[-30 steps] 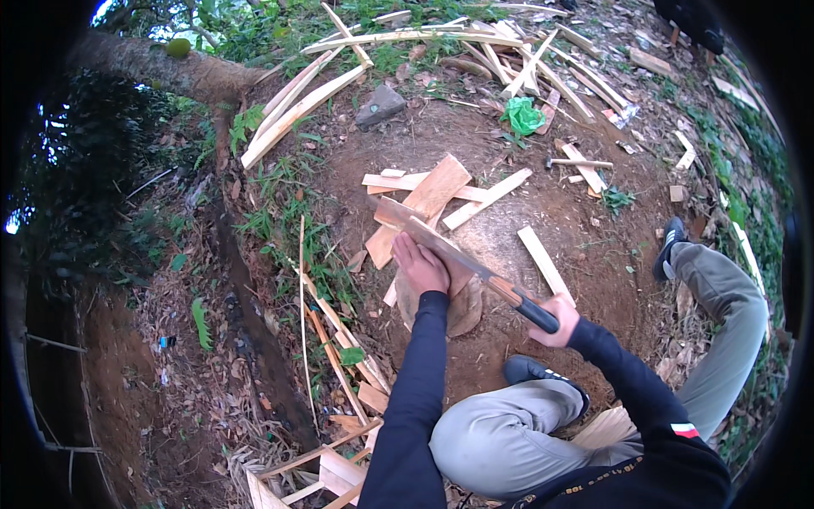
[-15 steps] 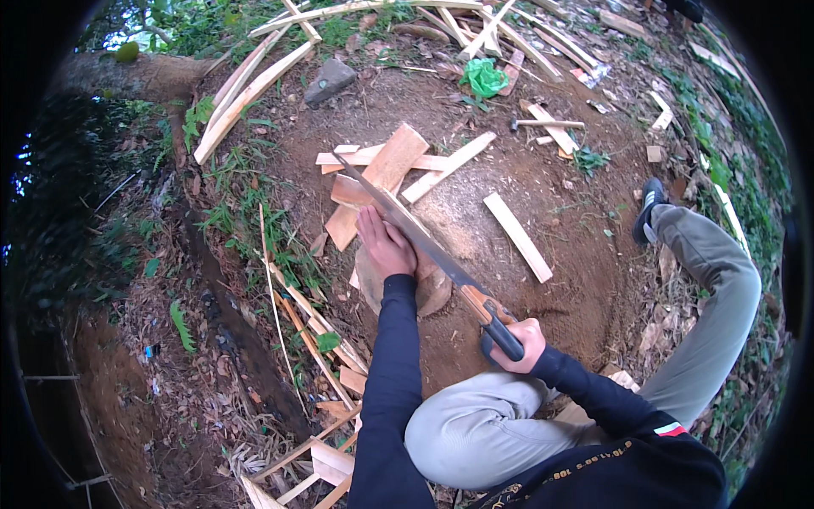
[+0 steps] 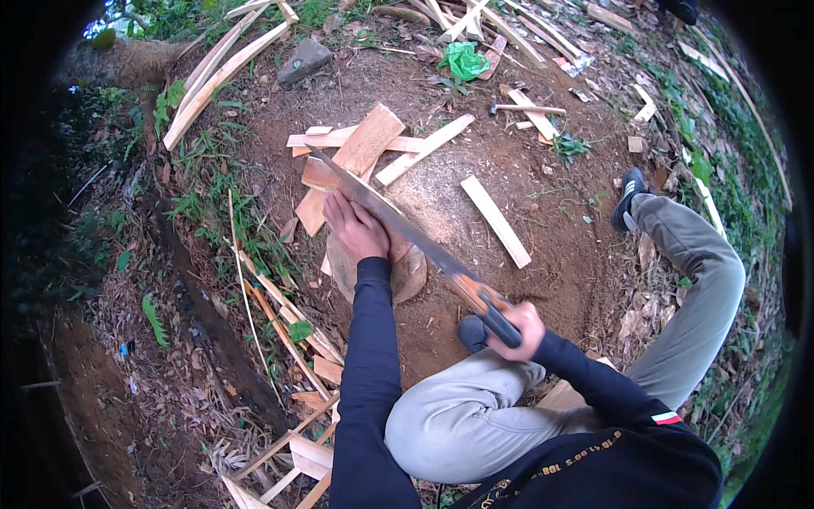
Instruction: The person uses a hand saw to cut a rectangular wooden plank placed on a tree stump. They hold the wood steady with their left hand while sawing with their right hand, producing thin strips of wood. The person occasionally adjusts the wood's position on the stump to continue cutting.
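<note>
My right hand [image 3: 524, 326] grips the dark handle of a long machete [image 3: 398, 225] whose blade runs up and left across a wooden piece. My left hand [image 3: 356, 227] presses flat on that wooden piece [image 3: 322, 174], which lies on a round chopping block [image 3: 407, 273] set in the bare soil. The blade edge lies just to the right of my left fingers. I squat over the block with one knee bent in front and my other leg stretched out to the right.
Split planks [image 3: 366, 140] and a pale stick [image 3: 495, 220] lie on the dirt beyond the block. A hammer [image 3: 524, 109], a green bag [image 3: 463, 59] and a grey stone [image 3: 303, 59] sit farther off. Thin offcuts [image 3: 288, 322] pile at the lower left beside grass.
The view has shifted, so everything sits lower and left in the picture. Both hands keep their hold; the machete blade stays across the wooden piece at nearly the same angle.
</note>
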Demonstrator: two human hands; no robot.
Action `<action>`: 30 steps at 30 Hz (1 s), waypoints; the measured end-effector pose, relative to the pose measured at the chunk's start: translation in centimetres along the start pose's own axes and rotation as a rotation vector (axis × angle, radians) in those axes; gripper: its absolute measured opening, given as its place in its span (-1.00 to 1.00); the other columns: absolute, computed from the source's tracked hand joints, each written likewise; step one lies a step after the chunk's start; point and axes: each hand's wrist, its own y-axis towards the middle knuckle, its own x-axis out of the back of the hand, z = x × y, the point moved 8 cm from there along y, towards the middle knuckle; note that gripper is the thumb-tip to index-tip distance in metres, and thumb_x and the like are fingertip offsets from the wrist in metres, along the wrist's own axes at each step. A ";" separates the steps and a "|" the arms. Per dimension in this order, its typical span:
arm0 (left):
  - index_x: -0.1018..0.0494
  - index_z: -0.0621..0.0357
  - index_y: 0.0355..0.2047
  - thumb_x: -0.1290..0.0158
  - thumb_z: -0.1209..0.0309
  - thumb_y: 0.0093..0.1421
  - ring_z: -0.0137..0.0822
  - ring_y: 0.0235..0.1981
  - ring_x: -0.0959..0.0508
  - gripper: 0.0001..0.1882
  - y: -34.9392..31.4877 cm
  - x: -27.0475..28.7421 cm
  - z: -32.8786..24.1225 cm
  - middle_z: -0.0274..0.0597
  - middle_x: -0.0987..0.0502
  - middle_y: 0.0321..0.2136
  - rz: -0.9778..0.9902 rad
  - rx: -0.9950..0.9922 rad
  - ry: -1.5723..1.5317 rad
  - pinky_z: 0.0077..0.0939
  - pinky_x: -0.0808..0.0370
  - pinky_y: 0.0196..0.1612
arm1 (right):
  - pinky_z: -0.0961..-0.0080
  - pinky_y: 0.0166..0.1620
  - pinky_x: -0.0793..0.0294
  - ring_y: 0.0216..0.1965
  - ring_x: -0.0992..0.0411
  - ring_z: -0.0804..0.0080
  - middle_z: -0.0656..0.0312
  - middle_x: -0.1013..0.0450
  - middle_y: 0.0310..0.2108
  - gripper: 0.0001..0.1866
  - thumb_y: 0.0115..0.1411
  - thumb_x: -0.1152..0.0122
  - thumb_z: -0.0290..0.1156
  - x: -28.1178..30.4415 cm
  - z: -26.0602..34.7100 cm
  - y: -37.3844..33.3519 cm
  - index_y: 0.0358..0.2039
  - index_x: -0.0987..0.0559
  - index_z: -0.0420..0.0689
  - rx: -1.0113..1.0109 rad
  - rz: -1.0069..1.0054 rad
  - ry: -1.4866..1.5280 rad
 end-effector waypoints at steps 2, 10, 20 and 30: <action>-0.25 0.46 0.23 0.19 0.42 0.34 0.16 0.35 -0.15 -0.51 0.3 0.0 -0.5 0.25 -0.25 0.26 -0.003 -0.008 -0.005 -0.03 -0.02 0.40 | 0.35 -0.55 -0.43 -0.70 -0.43 0.15 0.12 -0.38 -0.73 -0.86 -0.13 -0.33 -0.45 1.0 -0.2 -1.4 -0.64 -0.49 -0.11 0.018 0.008 -0.001; -0.27 0.41 0.23 0.18 0.36 0.36 0.14 0.33 -0.19 -0.50 -0.4 -0.6 0.6 0.21 -0.27 0.26 -0.026 -0.014 0.017 -0.07 -0.02 0.40 | 0.33 -0.57 -0.37 -0.72 -0.38 0.11 0.06 -0.34 -0.74 -0.81 -0.09 -0.32 -0.45 0.8 -0.1 4.3 -0.67 -0.46 -0.14 -0.004 0.015 0.019; -0.26 0.44 0.23 0.19 0.35 0.36 0.14 0.33 -0.20 -0.50 -0.1 -0.6 -0.2 0.23 -0.28 0.25 -0.030 -0.018 0.019 -0.08 -0.05 0.39 | 0.34 -0.56 -0.40 -0.72 -0.39 0.15 0.17 -0.36 -0.75 -0.82 -0.11 -0.32 -0.44 0.7 1.1 4.7 -0.68 -0.45 -0.09 -0.064 0.090 -0.041; -0.25 0.53 0.21 0.18 0.41 0.34 0.18 0.33 -0.18 -0.49 -0.2 -0.4 -0.9 0.29 -0.28 0.23 -0.022 -0.007 0.001 0.01 -0.01 0.40 | 0.36 -0.54 -0.41 -0.71 -0.41 0.18 0.14 -0.37 -0.72 -0.86 -0.12 -0.30 -0.48 1.8 0.7 3.8 -0.65 -0.48 -0.12 -0.064 0.089 0.000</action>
